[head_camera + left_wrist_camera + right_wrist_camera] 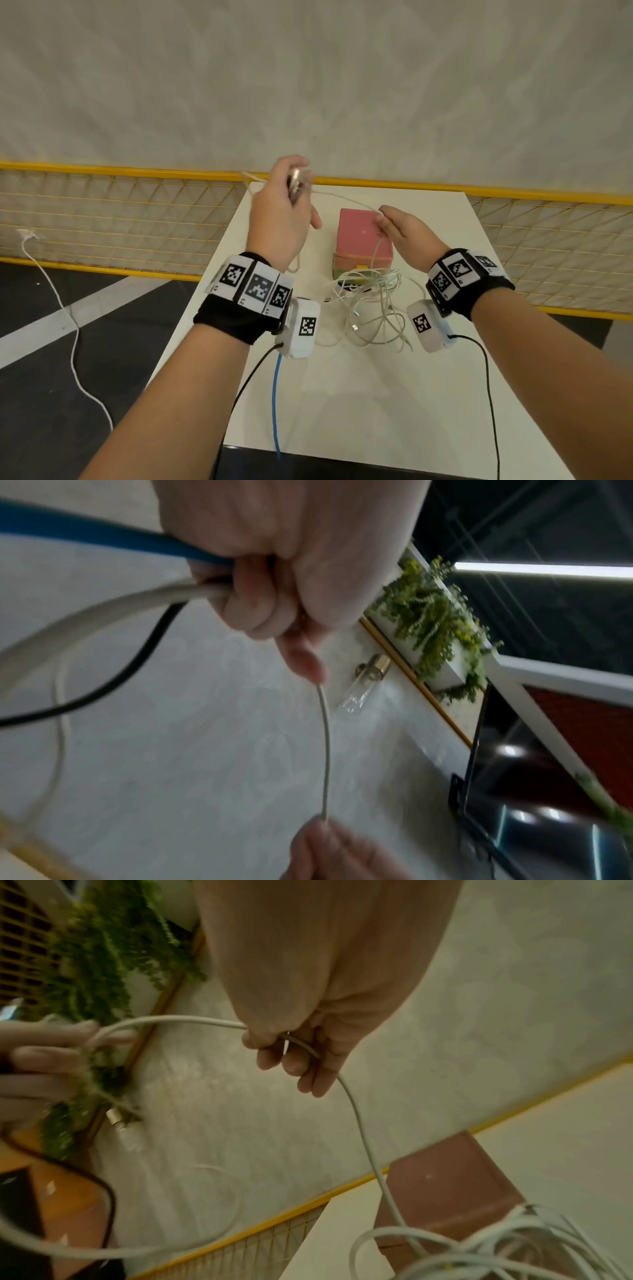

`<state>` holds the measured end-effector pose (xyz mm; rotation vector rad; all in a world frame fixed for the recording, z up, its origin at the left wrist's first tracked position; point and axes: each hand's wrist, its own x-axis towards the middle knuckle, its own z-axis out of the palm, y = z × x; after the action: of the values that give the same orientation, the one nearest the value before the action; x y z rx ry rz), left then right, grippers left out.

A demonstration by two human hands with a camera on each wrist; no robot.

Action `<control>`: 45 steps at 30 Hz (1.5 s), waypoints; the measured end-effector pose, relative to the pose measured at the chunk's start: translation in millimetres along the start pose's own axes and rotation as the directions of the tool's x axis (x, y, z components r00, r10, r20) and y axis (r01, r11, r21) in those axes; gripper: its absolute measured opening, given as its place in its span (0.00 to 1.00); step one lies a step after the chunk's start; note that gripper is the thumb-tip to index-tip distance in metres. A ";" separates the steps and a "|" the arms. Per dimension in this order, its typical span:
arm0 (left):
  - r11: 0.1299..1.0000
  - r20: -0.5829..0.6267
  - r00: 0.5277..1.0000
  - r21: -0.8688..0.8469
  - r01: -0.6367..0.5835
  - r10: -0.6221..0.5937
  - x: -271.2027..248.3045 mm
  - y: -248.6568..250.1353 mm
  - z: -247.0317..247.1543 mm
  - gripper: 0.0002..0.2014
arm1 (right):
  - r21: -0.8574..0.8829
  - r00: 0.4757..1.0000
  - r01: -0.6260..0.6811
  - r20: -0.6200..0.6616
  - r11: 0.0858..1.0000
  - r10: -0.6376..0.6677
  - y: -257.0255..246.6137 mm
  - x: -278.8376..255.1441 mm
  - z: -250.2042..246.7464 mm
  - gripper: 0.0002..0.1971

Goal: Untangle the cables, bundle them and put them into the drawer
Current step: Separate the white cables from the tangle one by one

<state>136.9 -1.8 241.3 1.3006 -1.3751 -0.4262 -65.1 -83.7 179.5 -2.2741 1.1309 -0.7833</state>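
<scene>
A tangle of cables [371,301] lies on the white table [359,394] before the pink drawer box [363,240]. 1 white cable [346,198], stretched left to right, is pinched by the left hand [286,209] and right hand [404,229]. A yellow mesh fence [120,209] and pale wall [308,75] are seen beyond.

Both forearms bare. Each wrist carries a black band [226,318] with white fiducial-marker tiles [259,286]; beside each band, a white camera unit [303,327] trailing black and blue cables [275,394].
</scene>
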 end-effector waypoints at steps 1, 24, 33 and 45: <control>0.998 0.111 0.994 0.058 0.000 -0.007 -1.6 -1.5 3.5 0.10 | -0.015 1.000 0.018 0.023 1.000 -0.017 -4.4 2.7 -0.2 0.14; 0.995 0.036 0.998 -0.092 0.045 -0.041 2.9 12.6 2.1 0.17 | 0.111 0.952 -0.301 -0.018 0.947 0.305 53.7 -8.6 21.6 0.13; 0.989 0.215 0.977 -0.142 0.042 -0.011 -2.2 15.4 -1.0 0.15 | 0.167 0.989 0.098 -0.126 0.981 -0.078 -60.7 -17.5 -29.7 0.14; 0.887 0.358 0.928 -0.388 0.250 -0.105 -9.1 23.3 -44.1 0.14 | 0.000 0.744 0.048 0.667 0.999 -0.036 -148.1 -98.6 -38.9 0.16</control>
<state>162.4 31.7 269.7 1.0181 -1.3316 -1.0556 -58.7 71.8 274.1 -2.2952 0.7330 0.0718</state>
